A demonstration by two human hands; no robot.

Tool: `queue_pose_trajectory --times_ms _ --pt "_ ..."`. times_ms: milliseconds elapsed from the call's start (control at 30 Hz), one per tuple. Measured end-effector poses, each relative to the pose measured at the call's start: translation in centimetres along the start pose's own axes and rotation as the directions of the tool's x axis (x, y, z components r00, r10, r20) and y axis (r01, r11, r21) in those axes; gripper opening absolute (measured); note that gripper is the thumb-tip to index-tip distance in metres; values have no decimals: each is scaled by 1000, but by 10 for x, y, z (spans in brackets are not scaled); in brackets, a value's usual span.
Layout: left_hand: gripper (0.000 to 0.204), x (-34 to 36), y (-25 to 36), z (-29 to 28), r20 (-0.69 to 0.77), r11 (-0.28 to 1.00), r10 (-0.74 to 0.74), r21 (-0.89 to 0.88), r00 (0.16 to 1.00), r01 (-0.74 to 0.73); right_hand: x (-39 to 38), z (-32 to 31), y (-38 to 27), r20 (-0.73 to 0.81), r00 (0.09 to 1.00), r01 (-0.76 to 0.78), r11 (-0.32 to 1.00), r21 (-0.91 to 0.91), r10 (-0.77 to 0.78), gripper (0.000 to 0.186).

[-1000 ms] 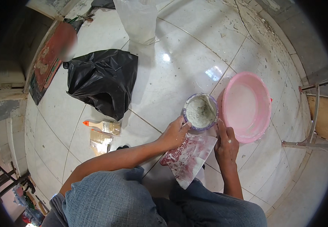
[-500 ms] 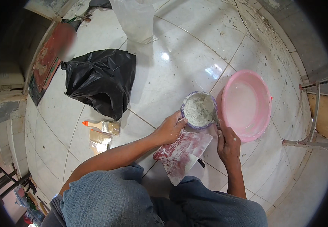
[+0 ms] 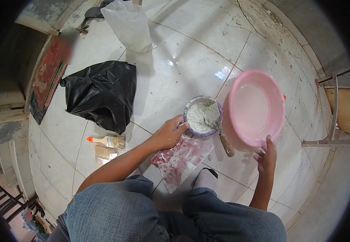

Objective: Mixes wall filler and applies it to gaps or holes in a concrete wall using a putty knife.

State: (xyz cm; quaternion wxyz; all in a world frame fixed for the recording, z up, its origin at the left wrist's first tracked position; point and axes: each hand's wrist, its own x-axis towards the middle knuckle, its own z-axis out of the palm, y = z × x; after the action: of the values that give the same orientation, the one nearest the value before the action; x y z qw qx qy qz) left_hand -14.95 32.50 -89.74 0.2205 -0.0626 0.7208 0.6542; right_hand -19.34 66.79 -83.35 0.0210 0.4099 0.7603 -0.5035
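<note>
My left hand [image 3: 170,132] grips the near left rim of a small purple-edged bowl [image 3: 186,108], with the thumb over the edge. Pale, crumbly powder or paste [image 3: 201,115] fills it. A scraper with a worn wooden handle [image 3: 226,146] rests in the bowl, its handle leaning out over the near right rim. Below my left hand lies a red, flat triangular sheet [image 3: 183,161] smeared white; whether the fingers also hold it is hidden. Open and empty, my right hand [image 3: 266,156] is at the near rim of a pink basin [image 3: 257,142], one fingertip overlapping it. Cloudy liquid appears inside.
Left on the tiled floor sit a crumpled black plastic bag [image 3: 102,90] and two paintbrushes [image 3: 112,142], one in clear wrapping. A whitish plastic bag [image 3: 130,30] stands farther off. Metal legs [image 3: 332,121] stand at the right, and debris lies along the far right wall.
My right hand has let go of the scraper and moved right to the basin's near rim. The scraper now leans in the bowl. My left hand stays on the bowl; the view has shifted slightly.
</note>
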Motion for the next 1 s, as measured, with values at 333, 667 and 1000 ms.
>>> queue_pose_trajectory --times_ms 333,667,1000 --pt "38 6 -6 -7 64 1000 -17 4 998 17 29 18 30 417 909 -206 869 451 -1 36" --pt "38 8 -8 -10 92 1000 -17 3 996 16 4 12 1 287 932 60 873 483 -223 34" --pt "35 8 -4 -9 102 999 -6 -44 995 11 -19 13 -17 358 877 165 900 403 -321 26"
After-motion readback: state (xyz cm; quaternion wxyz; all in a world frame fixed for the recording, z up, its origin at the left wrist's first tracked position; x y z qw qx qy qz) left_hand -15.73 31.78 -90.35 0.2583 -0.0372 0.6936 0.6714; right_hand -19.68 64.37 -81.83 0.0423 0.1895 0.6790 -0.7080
